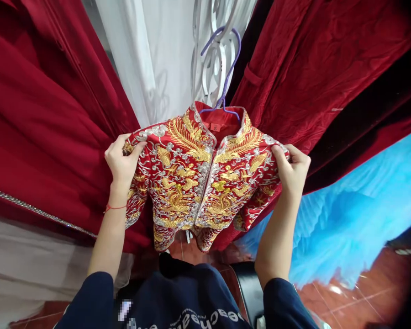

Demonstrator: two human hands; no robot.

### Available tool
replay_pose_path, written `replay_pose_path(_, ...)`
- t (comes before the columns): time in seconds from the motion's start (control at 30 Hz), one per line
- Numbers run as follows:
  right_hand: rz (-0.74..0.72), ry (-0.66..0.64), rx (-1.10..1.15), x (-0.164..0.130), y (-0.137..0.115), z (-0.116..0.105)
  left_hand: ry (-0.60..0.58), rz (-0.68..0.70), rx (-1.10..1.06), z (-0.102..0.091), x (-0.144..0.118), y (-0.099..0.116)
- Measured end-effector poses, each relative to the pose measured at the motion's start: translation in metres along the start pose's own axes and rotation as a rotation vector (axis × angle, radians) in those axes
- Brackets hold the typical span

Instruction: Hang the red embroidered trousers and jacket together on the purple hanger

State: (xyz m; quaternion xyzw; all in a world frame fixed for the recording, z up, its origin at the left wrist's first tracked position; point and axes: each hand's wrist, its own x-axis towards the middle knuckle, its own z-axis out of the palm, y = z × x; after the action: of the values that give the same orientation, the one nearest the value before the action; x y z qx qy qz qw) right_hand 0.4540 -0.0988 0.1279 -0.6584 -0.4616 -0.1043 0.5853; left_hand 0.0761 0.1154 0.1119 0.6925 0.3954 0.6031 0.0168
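Hung on both sides: heavy red velvet garments (37, 114), filling the left and, darker, the upper right. Behind, in the far middle, white fabric (147, 59) with a pale scrollwork frame. Lower right, a spread of blue tulle (356, 214) above a red tiled floor (356, 292).

At centre, a small red jacket (202, 183), thick with gold and silver embroidery, front closed, hanging on a purple hanger (226, 68) whose hook rises toward the frame. Whether the hook bears on anything: cannot tell.

Left hand (121, 160) pinched shut on the jacket's left shoulder, thumb on top. Right hand (292, 169) clamped likewise on the right shoulder, fingers curled behind the cloth.

Risks, as a judgement: pulling outward could slide a shoulder off the hanger; uneven tugging could tip the hook free; fingernails or neighbouring velvet could snag raised metallic threads; a dropped hem could brush the floor.
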Motion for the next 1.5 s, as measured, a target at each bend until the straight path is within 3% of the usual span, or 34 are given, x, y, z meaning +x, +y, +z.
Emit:
replay_pose_path(0.13,0.119,-0.061,0.155,-0.017,0.035,0.003,-0.308,-0.174,-0.238,-0.015,-0.015,-0.028)
replay_pose_path(0.2,0.206,-0.058,0.171,-0.042,0.057,0.006,-0.457,-0.334,-0.340,-0.024,-0.032,-0.045)
replay_pose_path(0.27,0.346,-0.021,0.184,-0.073,0.078,0.007,-0.515,-0.509,-0.400,-0.033,-0.053,-0.056)
replay_pose_path(0.4,0.606,0.047,0.210,-0.123,0.108,0.000,-0.428,-0.714,-0.414,-0.045,-0.086,-0.062)
replay_pose_path(0.57,0.619,-0.084,0.204,-0.139,0.118,-0.027,-0.276,-0.681,-0.383,-0.042,-0.098,-0.065)
replay_pose_path(0.67,0.606,-0.142,0.188,-0.149,0.117,-0.046,-0.322,-0.685,-0.378,-0.031,-0.111,-0.074)
replay_pose_path(0.83,0.674,-0.155,0.052,-0.174,0.127,-0.068,-0.455,-0.782,-0.300,-0.018,-0.162,-0.090)
replay_pose_path(1.0,0.784,0.090,-0.316,-0.191,0.137,-0.072,-0.388,-0.792,-0.134,-0.035,-0.192,-0.098)
replay_pose_path(1.07,0.789,0.252,-0.486,-0.195,0.131,-0.066,-0.233,-0.673,0.056,-0.039,-0.195,-0.091)
replay_pose_path(1.13,0.691,0.348,-0.604,-0.198,0.119,-0.055,-0.009,-0.467,0.201,-0.036,-0.198,-0.075)
replay_pose_path(1.2,0.525,0.266,-0.603,-0.199,0.106,-0.036,0.149,-0.297,0.206,-0.025,-0.204,-0.054)
replay_pose_path(1.23,0.452,0.177,-0.565,-0.200,0.100,-0.024,0.145,-0.250,0.170,-0.017,-0.207,-0.042)
replay_pose_path(1.33,0.386,-0.052,-0.436,-0.200,0.088,0.018,-0.141,-0.205,0.026,0.011,-0.218,-0.019)
replay_pose_path(1.4,0.446,-0.187,-0.415,-0.201,0.086,0.042,-0.250,-0.289,-0.027,0.030,-0.223,-0.017)
replay_pose_path(1.5,0.554,-0.419,-0.412,-0.202,0.087,0.059,-0.230,-0.544,-0.134,0.050,-0.223,-0.030)
